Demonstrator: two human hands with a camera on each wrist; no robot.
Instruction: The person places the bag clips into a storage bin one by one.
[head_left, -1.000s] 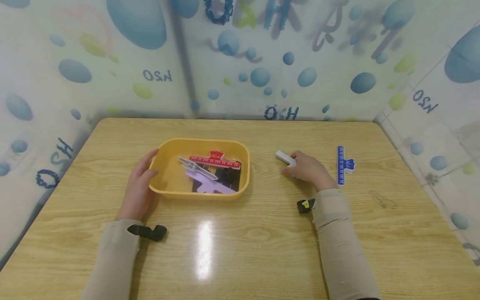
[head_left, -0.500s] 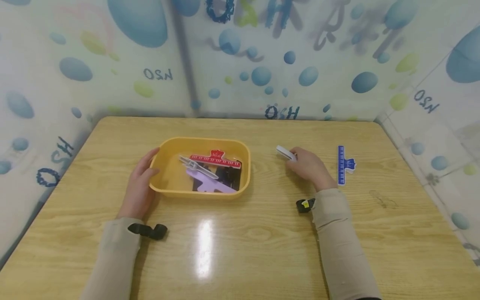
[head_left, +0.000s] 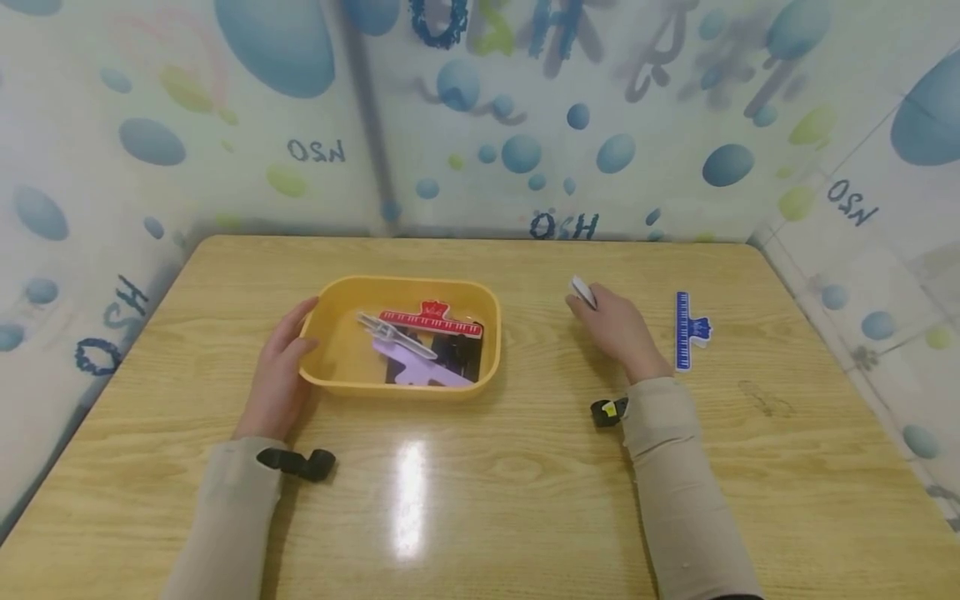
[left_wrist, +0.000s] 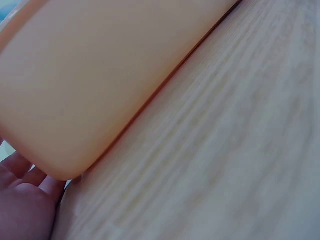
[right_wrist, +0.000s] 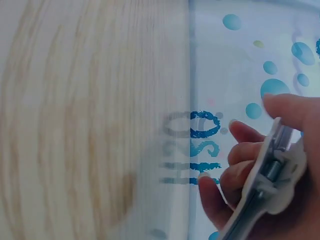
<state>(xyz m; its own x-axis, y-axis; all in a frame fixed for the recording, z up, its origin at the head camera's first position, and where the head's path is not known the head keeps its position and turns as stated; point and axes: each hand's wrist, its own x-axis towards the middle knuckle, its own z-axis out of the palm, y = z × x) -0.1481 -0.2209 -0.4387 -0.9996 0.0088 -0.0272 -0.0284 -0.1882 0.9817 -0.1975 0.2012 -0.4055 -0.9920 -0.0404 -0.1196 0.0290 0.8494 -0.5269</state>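
A yellow plastic tub point(head_left: 401, 392) stands on the table, and my left hand point(head_left: 273, 375) holds its left end, thumb at the rim and fingers along the outer wall. In the left wrist view the fingers point(left_wrist: 37, 180) lie against the tub's rounded corner point(left_wrist: 65, 155). To the tub's right, my right hand point(head_left: 618, 329) holds a white spring clip point(head_left: 582, 293). The right wrist view shows the clip point(right_wrist: 272, 185) lengthwise in the hand, its metal spring visible, the fingers curled beside it. A blue piano-key clip point(head_left: 682, 333) lies to the right of this hand.
Inside the tub are a red piano-key clip point(head_left: 435, 317), a lilac flat piece point(head_left: 420, 365), a clear plastic fork point(head_left: 401, 336) and dark items point(head_left: 457, 354). The wooden table point(head_left: 510, 500) meets a patterned wall point(head_left: 480, 192) behind.
The right hand has tilted the white clip more upright and drawn it slightly up within the fingers. The left hand and tub have stayed in place.
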